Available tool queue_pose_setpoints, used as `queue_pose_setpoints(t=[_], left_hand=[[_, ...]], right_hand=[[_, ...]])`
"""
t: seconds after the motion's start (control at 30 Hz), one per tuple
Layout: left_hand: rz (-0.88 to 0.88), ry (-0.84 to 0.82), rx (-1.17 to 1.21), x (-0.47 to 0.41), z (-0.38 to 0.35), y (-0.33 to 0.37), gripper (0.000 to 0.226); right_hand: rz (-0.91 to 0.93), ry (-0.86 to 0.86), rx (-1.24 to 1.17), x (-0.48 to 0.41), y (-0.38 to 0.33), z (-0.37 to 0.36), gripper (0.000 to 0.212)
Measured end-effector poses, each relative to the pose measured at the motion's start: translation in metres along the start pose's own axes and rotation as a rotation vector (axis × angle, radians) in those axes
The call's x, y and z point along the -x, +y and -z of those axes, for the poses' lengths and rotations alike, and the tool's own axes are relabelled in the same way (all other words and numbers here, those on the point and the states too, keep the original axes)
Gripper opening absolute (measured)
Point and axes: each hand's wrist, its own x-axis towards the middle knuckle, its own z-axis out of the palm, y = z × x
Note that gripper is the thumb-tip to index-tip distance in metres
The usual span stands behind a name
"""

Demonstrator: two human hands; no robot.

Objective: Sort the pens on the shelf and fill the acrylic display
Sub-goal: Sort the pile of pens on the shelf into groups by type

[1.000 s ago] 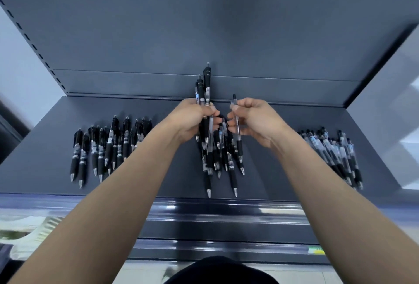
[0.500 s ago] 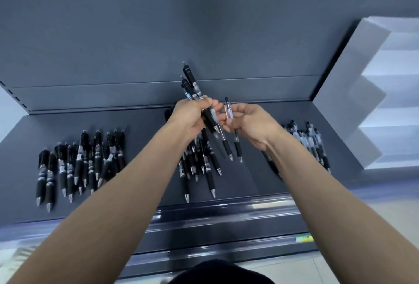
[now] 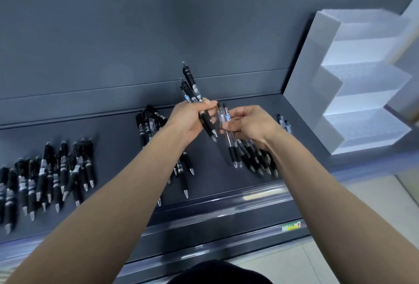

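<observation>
Above the middle of the dark shelf (image 3: 118, 138), my left hand (image 3: 188, 120) grips a bundle of black pens (image 3: 190, 81) that points up and back. My right hand (image 3: 247, 122) is just to its right and pinches two clear-barrelled pens (image 3: 229, 143), tips down. On the shelf lie a pile of black pens at the left (image 3: 45, 174), a middle pile (image 3: 147, 127) partly hidden by my left arm, and a pile of clear pens (image 3: 256, 159) under my right wrist. The white stepped acrylic display (image 3: 317, 93) stands at the shelf's right end, its tiers bare.
The shelf's grey back panel (image 3: 158, 22) rises behind the pens. A glossy price-label rail (image 3: 226, 211) runs along the front edge, with a light floor (image 3: 340, 265) below at the right.
The view has swung right, bringing the stepped display fully into sight. My right hand now holds two clear pens instead of one and has drawn slightly away from the left hand's bundle.
</observation>
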Motion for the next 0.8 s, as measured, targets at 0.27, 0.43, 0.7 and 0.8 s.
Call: queue_pose_setpoints(t=[0.27, 0.43, 0.7, 0.8], left_hand=[[0.173, 0.012, -0.168, -0.002, -0.026, -0.022, 0.009], [0.221, -0.034, -0.259, -0.001, -0.037, -0.033, 0.011], [0.249, -0.05, -0.337, 0.004, -0.037, -0.041, 0.01], [0.252, -0.053, -0.334, 0.007, -0.038, -0.043, 0.013]], right_hand=[[-0.149, 0.233, 0.197, -0.003, 0.01, 0.072, 0.022], [-0.204, 0.309, 0.303, -0.002, 0.02, 0.083, 0.037], [-0.178, 0.345, 0.342, -0.008, 0.027, 0.082, 0.031], [-0.176, 0.334, 0.345, -0.01, 0.029, 0.086, 0.025]])
